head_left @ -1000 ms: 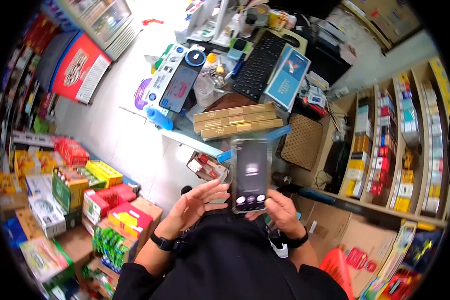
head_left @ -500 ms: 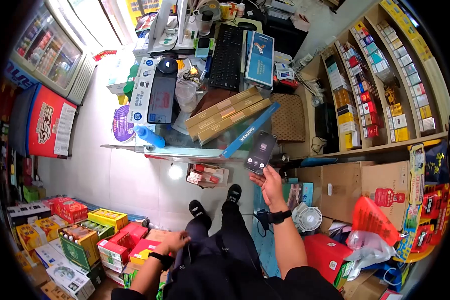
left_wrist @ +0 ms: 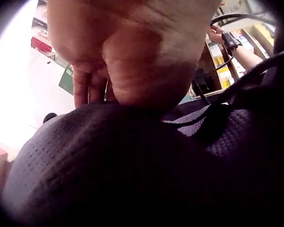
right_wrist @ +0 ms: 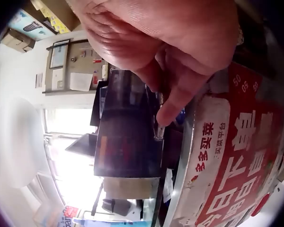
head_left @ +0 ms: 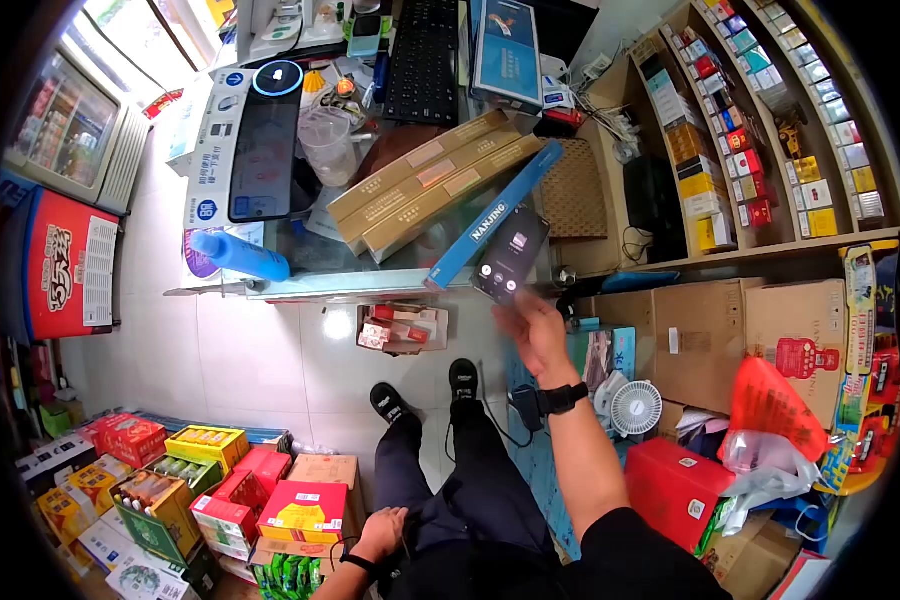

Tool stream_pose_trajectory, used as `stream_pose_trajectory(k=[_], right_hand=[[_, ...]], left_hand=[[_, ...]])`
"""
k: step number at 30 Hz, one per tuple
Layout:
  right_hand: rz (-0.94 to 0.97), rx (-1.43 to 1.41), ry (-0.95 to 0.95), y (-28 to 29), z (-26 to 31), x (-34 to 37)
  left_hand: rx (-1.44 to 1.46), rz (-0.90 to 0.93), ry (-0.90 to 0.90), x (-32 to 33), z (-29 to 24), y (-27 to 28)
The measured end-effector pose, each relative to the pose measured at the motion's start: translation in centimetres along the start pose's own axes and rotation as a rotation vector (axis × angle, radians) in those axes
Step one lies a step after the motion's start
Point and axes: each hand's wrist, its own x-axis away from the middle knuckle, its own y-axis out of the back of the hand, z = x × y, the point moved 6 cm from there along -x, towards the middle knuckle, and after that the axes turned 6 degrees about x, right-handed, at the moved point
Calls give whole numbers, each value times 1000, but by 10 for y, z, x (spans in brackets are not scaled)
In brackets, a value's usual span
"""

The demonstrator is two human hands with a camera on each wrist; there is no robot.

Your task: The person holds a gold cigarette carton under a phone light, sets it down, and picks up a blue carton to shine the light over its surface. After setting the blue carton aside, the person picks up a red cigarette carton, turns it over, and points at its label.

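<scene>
My right hand [head_left: 536, 335] grips the lower end of a dark smartphone [head_left: 515, 252], whose lit screen faces up. The phone is at the front edge of the glass counter, beside a long blue carton marked NANJING [head_left: 495, 218]. In the right wrist view, fingers [right_wrist: 177, 97] bend around the phone's edge, close to the red-and-white counter front. My left hand [head_left: 382, 533] holds nothing and rests on the dark trousers at my left thigh, fingers loosely bent. Long gold cartons [head_left: 435, 180] lie side by side left of the blue one.
A payment device [head_left: 265, 150], a blue bottle [head_left: 240, 255] and a plastic cup [head_left: 328, 148] stand on the counter's left; a keyboard [head_left: 422, 65] lies behind. Below is an open box [head_left: 402, 330]. Stacked goods [head_left: 305, 510] fill the left floor; a white fan [head_left: 636, 405] stands at right.
The phone moved from before my chest forward to the counter edge in my right hand. My left hand came away from beside it and dropped to my thigh. The view shifted too.
</scene>
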Motion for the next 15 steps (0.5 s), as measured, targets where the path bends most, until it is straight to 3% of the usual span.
stream_pose_trajectory(k=[1, 2, 5, 7, 9, 10, 13, 15], right_hand=[[0, -21, -3, 0, 0, -3], [-13, -1, -20, 2, 0, -5], [38, -32, -59, 6, -2, -6], [57, 19, -92, 11, -1, 1], [106, 82, -121, 19, -8, 2], [140, 116, -136, 25, -15, 2], [231, 267, -153, 31, -28, 7], [276, 355, -171, 38, -36, 15]], left_hand=[[34, -24, 16, -1, -17, 15], [98, 11, 184, 2, -30, 24], [273, -22, 380, 11, -30, -5], [423, -83, 373, 21, -50, -13], [1050, 96, 586, 38, -56, -55], [1168, 63, 484, 43, -72, -59], [1243, 134, 750, 60, -91, -66], [1282, 138, 705, 57, -93, -81]])
